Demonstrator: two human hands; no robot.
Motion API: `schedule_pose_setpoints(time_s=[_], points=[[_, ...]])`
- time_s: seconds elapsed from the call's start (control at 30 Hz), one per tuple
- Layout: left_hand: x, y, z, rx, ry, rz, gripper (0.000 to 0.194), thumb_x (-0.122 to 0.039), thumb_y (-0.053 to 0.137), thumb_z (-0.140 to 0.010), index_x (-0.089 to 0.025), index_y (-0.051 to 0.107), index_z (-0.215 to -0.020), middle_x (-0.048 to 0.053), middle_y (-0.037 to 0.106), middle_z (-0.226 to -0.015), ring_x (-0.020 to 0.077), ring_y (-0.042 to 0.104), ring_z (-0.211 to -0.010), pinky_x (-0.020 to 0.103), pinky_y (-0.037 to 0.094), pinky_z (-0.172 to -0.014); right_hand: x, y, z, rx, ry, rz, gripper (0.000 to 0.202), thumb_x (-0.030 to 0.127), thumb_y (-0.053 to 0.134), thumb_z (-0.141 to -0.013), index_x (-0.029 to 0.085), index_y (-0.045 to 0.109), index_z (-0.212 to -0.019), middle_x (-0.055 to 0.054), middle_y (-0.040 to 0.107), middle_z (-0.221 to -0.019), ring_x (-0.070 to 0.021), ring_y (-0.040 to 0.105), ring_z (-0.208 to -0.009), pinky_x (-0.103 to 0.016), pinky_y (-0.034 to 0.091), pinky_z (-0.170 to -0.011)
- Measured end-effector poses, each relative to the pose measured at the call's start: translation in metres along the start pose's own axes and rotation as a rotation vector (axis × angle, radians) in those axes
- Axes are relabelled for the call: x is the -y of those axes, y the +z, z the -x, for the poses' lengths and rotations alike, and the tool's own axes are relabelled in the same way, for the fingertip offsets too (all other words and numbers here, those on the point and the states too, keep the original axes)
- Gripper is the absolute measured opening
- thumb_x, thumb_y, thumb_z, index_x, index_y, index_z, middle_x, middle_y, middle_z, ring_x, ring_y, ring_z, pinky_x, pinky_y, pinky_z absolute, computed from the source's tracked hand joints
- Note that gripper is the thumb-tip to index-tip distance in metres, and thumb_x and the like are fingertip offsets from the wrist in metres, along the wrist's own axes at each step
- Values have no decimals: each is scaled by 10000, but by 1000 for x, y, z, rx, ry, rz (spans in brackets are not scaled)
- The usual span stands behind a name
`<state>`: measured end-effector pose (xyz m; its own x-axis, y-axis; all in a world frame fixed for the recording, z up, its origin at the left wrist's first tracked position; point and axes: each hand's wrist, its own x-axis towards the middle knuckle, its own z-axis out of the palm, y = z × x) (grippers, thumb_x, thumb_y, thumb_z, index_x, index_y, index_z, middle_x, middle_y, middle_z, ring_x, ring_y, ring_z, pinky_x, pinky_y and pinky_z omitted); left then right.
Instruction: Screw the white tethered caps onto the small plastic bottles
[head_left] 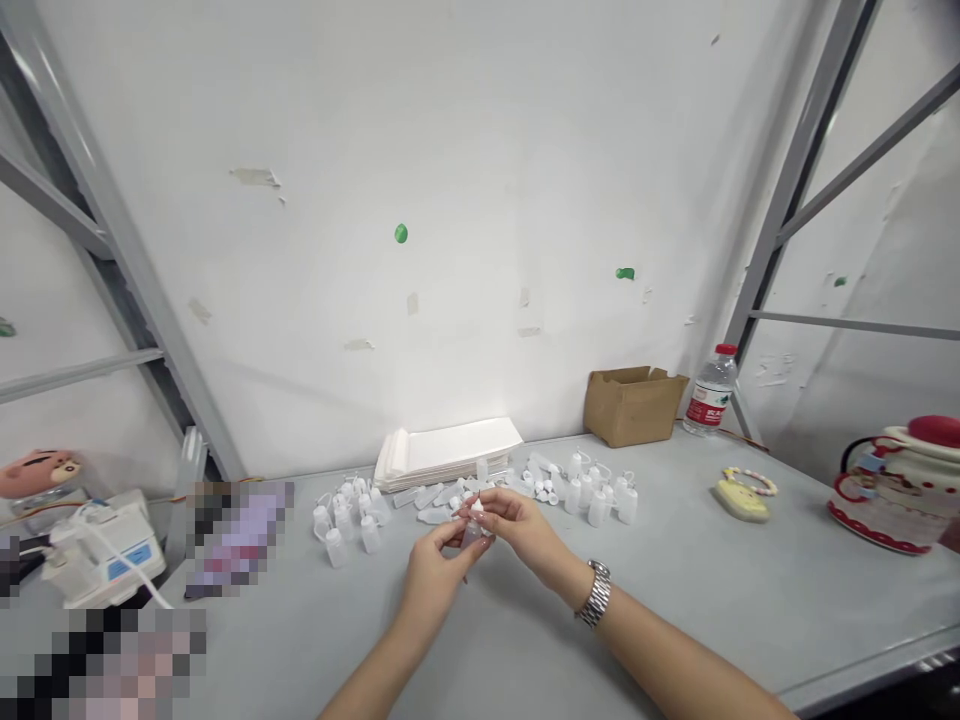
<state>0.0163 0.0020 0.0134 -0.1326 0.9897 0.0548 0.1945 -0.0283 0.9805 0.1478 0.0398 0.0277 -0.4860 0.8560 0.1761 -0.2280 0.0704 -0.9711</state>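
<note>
Near the middle of the grey table, my left hand (444, 556) is closed around a small translucent squeeze bottle (472, 534). My right hand (517, 524), with a metal watch at the wrist, pinches the white cap (478, 507) at the top of that bottle. Fingers hide most of the bottle. Just behind my hands lie loose clear bottles (431, 497) and small white caps (546, 489). Upright capped bottles stand in a group (343, 520) to the left and another group (598, 498) to the right.
A stack of white paper envelopes or bags (457, 446) lies against the wall. Behind on the right are an open cardboard box (636, 408) and a water bottle (709, 395). A yellow item (741, 499) and a decorated jug (896, 490) sit farther right; a power strip (112, 560) is at left.
</note>
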Motion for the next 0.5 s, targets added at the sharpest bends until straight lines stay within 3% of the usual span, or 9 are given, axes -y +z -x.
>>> schedule_pose_setpoints(time_s=[0.27, 0.5], points=[[-1, 1, 1, 40, -47, 95, 322, -289, 638, -586, -115, 674, -854, 38, 600, -699, 157, 524, -645, 200, 400, -393, -4, -7, -3, -86, 13, 156, 200, 333, 727, -596, 175, 639, -682, -20, 611, -831, -130, 562, -640, -283, 457, -622], [-4, 9, 5, 129, -114, 171, 257, -215, 620, -591, -97, 681, -812, 49, 597, -692, 184, 580, -703, 304, 540, -544, 4, -24, -5, 104, 127, 176, 204, 294, 728, -604, 146, 627, -703, -8, 622, -696, -127, 561, -634, -264, 429, -603]])
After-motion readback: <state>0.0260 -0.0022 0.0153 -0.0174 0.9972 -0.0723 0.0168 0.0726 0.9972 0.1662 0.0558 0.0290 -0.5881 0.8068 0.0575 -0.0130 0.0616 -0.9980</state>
